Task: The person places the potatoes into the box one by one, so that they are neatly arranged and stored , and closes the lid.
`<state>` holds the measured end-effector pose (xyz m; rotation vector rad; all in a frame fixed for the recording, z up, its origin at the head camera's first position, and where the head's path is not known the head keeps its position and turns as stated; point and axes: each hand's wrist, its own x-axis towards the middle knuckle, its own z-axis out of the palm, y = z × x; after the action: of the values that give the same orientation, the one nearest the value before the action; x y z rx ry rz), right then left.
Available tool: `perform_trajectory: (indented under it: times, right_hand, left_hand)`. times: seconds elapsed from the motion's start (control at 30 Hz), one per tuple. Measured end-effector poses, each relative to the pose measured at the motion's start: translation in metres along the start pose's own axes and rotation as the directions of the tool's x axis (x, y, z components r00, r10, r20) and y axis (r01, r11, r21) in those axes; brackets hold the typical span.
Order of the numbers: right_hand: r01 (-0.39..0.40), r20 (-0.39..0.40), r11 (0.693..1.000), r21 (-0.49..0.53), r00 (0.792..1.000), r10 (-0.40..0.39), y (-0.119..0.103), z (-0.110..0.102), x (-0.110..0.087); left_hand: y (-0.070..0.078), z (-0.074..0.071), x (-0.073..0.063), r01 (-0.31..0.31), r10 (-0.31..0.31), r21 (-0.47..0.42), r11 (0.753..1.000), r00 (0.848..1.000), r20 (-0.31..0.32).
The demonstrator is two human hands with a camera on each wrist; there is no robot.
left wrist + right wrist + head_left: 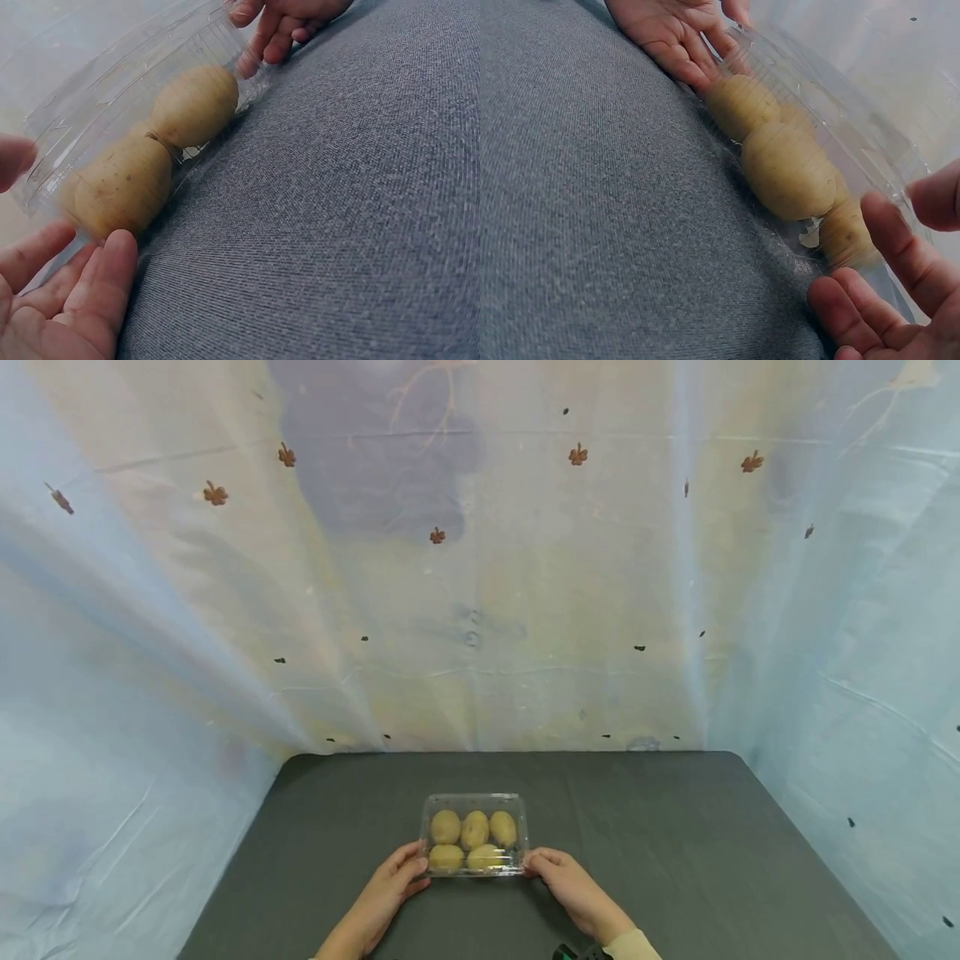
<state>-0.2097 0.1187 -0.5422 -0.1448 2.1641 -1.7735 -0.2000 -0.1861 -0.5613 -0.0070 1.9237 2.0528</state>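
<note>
A clear plastic clamshell box point(475, 798) holds several yellow potatoes point(475, 830), arranged in two rows under its lid. My left hand point(387, 887) grips the box at its left front corner, thumb on the upper edge and fingers against the end. At the right front corner, my right hand point(568, 887) pinches the rim between thumb and fingers. In the left wrist view two potatoes point(124, 184) show through the ribbed side wall, close over the grey cloth. The right wrist view shows the thumb point(937, 199) near the lid edge and the lower fingers by the cloth.
A dark grey cloth-covered table point(675, 843) spreads around the box. Behind it and on both sides hang pale curtains point(525, 568) with small brown leaf shapes. A dark wrist device point(581, 952) and a cream sleeve point(632, 946) are on the right arm.
</note>
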Motion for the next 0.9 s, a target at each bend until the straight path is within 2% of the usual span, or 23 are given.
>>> perform_trajectory:
  times: [0.27, 0.73, 0.9]
  right_hand:
    - [0.004, -0.015, 1.0, 0.008, 1.0, -0.003, -0.0012, -0.0004, -0.0024]
    - [0.007, -0.012, 1.0, -0.014, 1.0, -0.007, 0.0015, -0.0024, -0.0009]
    - [0.0, -0.015, 1.0, -0.02, 1.0, -0.001, -0.0005, -0.0034, -0.0019]
  left_hand:
    - [0.0019, 0.0034, -0.0014, -0.014, 0.013, 0.004, 1.0, 1.0, 0.016]
    - [-0.0001, 0.0041, 0.0008, -0.007, 0.007, 0.021, 1.0, 1.0, -0.019]
    - [0.0012, 0.0056, 0.0006, -0.011, 0.011, 0.027, 1.0, 1.0, -0.012]
